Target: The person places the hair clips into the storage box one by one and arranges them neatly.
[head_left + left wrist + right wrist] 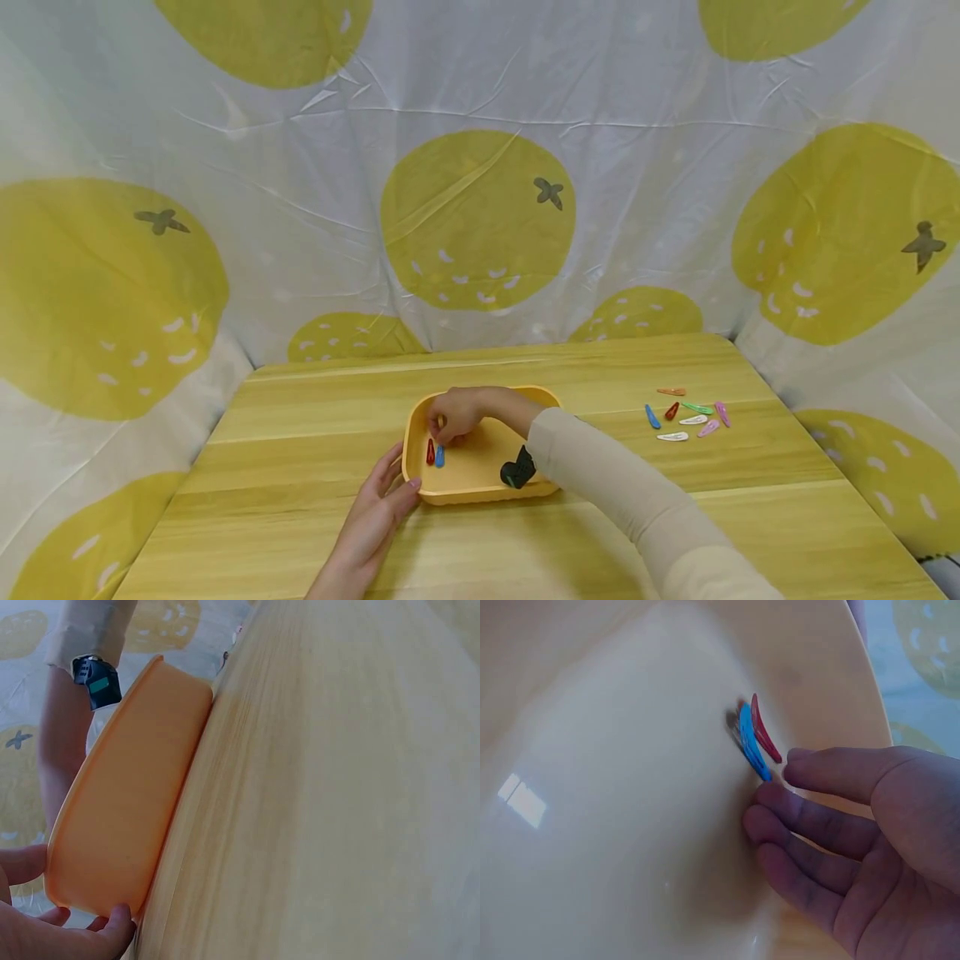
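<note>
A yellow plastic tray [480,467] sits on the wooden table. My left hand [375,504] holds its left near corner, thumb at the near side and fingers along the left end; the left wrist view shows the fingertips against the tray's wall [127,802]. Inside the tray, my right hand [459,412] reaches over the left end. A red hair clip [431,452] and a blue hair clip [439,457] lie side by side on the tray floor. In the right wrist view, the index fingertip is right at the blue clip's end, and the thumb is spaced from it.
On the right of the table lie several loose hair clips, among them an orange one [671,392], a green one [697,408], a blue one [652,417] and a white one [672,437]. A black device [519,468] is worn on the right wrist. A fruit-patterned curtain [637,208] hangs behind.
</note>
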A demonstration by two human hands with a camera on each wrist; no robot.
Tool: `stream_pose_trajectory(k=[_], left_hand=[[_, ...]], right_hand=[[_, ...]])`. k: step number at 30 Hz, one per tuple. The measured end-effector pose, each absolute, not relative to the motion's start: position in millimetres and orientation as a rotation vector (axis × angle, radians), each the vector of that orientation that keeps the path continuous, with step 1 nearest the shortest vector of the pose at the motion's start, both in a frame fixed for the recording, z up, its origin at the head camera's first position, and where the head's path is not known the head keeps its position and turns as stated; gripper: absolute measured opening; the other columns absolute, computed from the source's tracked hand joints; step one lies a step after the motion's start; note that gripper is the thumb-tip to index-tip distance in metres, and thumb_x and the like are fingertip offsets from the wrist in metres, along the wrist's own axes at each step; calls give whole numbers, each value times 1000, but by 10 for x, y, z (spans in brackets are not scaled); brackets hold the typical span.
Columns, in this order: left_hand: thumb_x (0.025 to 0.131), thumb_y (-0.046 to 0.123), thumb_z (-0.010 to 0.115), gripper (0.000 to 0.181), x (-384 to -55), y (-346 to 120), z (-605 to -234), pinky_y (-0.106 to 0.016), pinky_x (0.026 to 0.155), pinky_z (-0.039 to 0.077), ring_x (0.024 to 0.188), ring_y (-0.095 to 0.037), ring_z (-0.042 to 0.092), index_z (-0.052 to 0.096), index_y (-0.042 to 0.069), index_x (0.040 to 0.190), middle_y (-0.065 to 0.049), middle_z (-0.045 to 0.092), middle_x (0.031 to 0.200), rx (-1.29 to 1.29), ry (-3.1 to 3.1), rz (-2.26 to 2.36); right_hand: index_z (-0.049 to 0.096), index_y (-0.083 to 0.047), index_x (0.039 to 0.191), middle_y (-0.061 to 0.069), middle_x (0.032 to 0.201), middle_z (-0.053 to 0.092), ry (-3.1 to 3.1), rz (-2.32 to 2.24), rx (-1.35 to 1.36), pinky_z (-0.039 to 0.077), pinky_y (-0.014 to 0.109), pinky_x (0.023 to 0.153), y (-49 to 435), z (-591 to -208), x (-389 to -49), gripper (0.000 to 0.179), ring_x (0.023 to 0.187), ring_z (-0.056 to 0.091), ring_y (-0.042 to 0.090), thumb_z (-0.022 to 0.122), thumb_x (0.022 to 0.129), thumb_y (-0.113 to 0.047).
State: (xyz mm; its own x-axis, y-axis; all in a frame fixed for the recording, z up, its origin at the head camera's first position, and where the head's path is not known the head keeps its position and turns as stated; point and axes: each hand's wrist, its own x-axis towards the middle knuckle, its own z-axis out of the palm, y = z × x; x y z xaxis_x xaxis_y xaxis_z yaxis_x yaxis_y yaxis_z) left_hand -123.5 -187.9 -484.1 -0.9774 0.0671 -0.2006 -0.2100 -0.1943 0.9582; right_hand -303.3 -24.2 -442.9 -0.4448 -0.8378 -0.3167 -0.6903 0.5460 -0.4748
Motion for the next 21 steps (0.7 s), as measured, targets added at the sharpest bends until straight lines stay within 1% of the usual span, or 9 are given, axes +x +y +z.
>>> stream_pose_trajectory(k=[5,10,13,18,21], left_hand=[[104,1,56,71,-1232,-1877,-4839,-49,113,40,146,-44,30,19,5,164,-27,20,164,-165,1875,2291],[103,1,56,71,-1230,-1877,-4835,-49,112,40,146,-44,31,19,5,164,-28,19,164,-161,1882,2290],[104,1,56,71,-1228,-1881,-4839,-50,113,39,147,-45,30,18,4,164,-29,18,164,-150,1878,2290],[105,1,55,72,-1223,-1883,-4845,-53,115,36,149,-46,25,15,4,164,-29,14,166,-139,1861,2294],[105,1,56,72,-1224,-1885,-4840,-54,115,35,148,-46,25,15,4,164,-28,14,166,-144,1866,2293]], right_hand=[[71,-17,91,-6,76,66,2261,-371,-1228,47,20,62,-206,-4406,-3043,8,66,58,7,70,98,-15],[71,-16,92,-3,77,67,2252,-381,-1218,47,20,63,-167,-4378,-3026,6,66,58,8,71,98,-13],[70,-15,94,-2,79,68,2239,-394,-1211,48,20,63,-153,-4372,-3022,5,67,58,8,71,98,-13],[71,-15,96,-7,80,66,2234,-375,-1242,48,20,67,-123,-4321,-3021,3,71,59,7,70,99,-16],[71,-13,99,-9,80,65,2242,-355,-1258,48,20,69,-93,-4248,-3021,3,73,59,7,70,100,-16]])
